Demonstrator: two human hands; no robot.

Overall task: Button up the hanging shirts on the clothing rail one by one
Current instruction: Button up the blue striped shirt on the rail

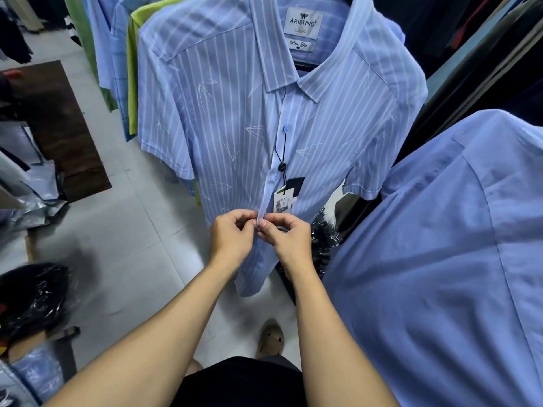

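A light blue short-sleeved shirt with white stripes [235, 136] hangs facing me on a hanger. Its front placket is closed down to my hands, with one blue button [286, 129] showing near the chest. A black cord carries a price tag [283, 201] at mid-placket. My left hand [232, 235] pinches the placket edge low on the shirt. My right hand [286, 235] pinches the same spot from the other side, fingertips meeting the left hand's. The button under my fingers is hidden.
A plain blue shirt [440, 245] hangs close at the right. Green and blue shirts [129, 69] hang behind at the left. Plastic-wrapped dark garments [32, 298] lie on the tiled floor at left, beside a dark mat [58, 121]. My foot [271, 337] shows below.
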